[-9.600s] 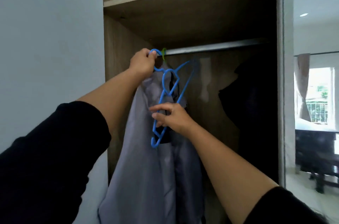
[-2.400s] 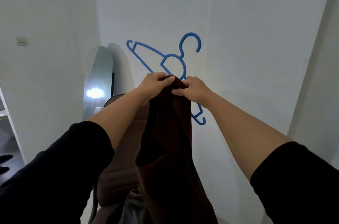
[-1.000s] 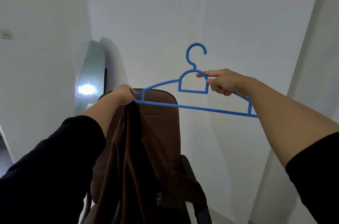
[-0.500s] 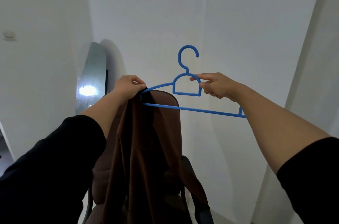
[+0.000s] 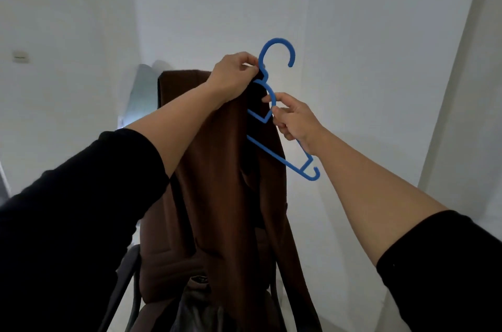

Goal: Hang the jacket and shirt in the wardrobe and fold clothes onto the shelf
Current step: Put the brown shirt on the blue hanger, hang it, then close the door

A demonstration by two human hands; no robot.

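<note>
While the brown jacket hangs straight down in the middle of the view, the left hand pinches its collar at the top, just beside the neck of a blue plastic hanger. Fingers and thumb are closed tight on the cloth. The right hand sits lower and to the right, its fingers curled around the hanger's right shoulder arm.

The hanger is tilted steeply: its hook points up beside the left hand, and its long bar slopes down to the right, ending clear of the jacket. Its left end is hidden inside the cloth. So the bare right end lies nearer the right hand, and the loose side of the jacket lies left of and below it. Probably that shoulder must next be drawn rightward over the free end.

Behind the jacket stands a brown chair against a white wall. No wardrobe is visible.
</note>
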